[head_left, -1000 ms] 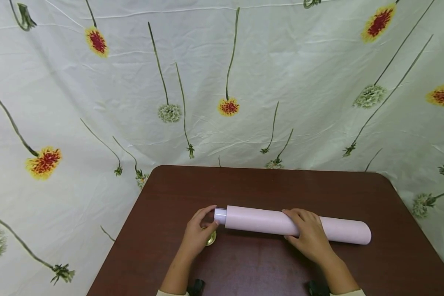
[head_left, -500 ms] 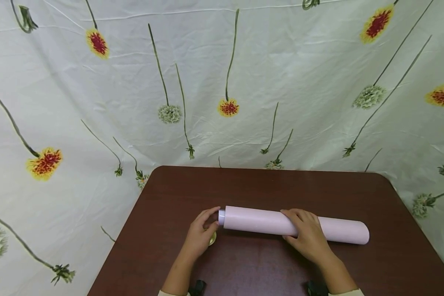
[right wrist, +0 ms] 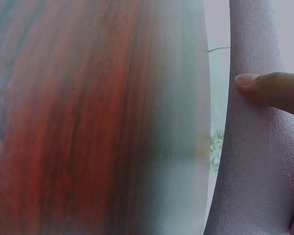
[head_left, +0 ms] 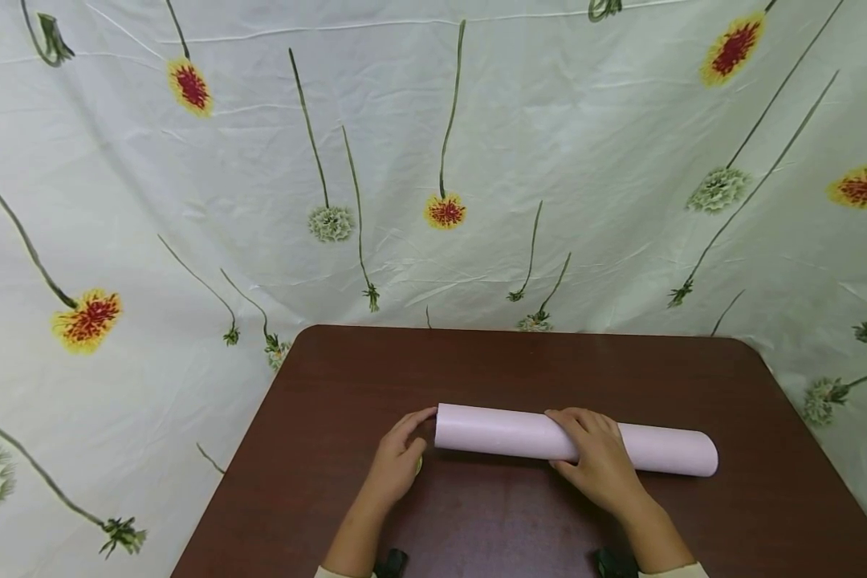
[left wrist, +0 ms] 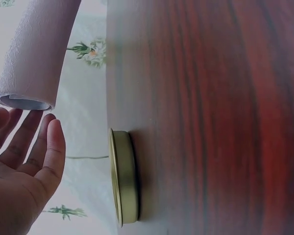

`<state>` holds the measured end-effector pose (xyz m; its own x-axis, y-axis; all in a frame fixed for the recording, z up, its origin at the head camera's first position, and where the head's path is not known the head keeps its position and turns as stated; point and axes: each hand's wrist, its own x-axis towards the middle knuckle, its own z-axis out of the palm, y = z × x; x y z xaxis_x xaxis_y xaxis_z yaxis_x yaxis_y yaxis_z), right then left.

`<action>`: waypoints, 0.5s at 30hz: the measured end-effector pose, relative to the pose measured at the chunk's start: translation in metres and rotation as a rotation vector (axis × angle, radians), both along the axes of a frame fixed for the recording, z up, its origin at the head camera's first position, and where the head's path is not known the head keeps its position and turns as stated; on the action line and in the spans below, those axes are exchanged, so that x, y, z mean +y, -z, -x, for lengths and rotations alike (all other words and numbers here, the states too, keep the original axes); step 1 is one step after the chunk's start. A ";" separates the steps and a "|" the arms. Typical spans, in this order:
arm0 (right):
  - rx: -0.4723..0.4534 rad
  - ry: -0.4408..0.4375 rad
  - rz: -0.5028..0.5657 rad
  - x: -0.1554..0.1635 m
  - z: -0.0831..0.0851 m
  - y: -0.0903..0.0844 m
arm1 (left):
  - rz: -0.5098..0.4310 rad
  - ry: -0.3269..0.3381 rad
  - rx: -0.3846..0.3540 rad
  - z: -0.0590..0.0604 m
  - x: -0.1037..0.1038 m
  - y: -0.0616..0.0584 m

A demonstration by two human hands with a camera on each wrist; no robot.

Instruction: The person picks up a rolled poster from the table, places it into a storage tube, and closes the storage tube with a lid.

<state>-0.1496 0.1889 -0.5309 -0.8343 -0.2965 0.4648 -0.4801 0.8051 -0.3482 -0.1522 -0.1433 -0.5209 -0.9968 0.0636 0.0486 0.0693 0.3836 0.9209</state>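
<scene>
A long pale pink tube (head_left: 502, 431) lies sideways over the table in the head view. My right hand (head_left: 598, 457) grips it around the middle, fingers over the far side and thumb on the near side; the right wrist view shows the thumb (right wrist: 272, 89) pressing its textured surface. At the tube's left end is my left hand (head_left: 393, 461), its fingers extended and fingertips at the rim. Curled sheet edges show inside the tube's open end (left wrist: 27, 103) in the left wrist view. A shallow round gold lid or tin (left wrist: 126, 178) sits on the table, mostly hidden behind my left hand in the head view.
The dark brown table (head_left: 491, 369) has rounded far corners. Behind it hangs a white cloth (head_left: 607, 160) printed with flowers. Dark objects, partly seen, are below both wrists at the bottom of the head view.
The whitish inner roll that stuck out of the tube's left end has slid right, inside the tube. My left hand followed it rightward; my right hand kept its grip.
</scene>
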 end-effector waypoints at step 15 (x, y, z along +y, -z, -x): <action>-0.004 -0.004 -0.001 -0.003 0.001 0.000 | 0.087 0.003 0.090 -0.001 0.003 0.003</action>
<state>-0.1510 0.1861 -0.5306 -0.8350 -0.3001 0.4613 -0.4819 0.8034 -0.3497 -0.1508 -0.1403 -0.5238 -0.9884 0.0746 0.1322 0.1517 0.4612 0.8742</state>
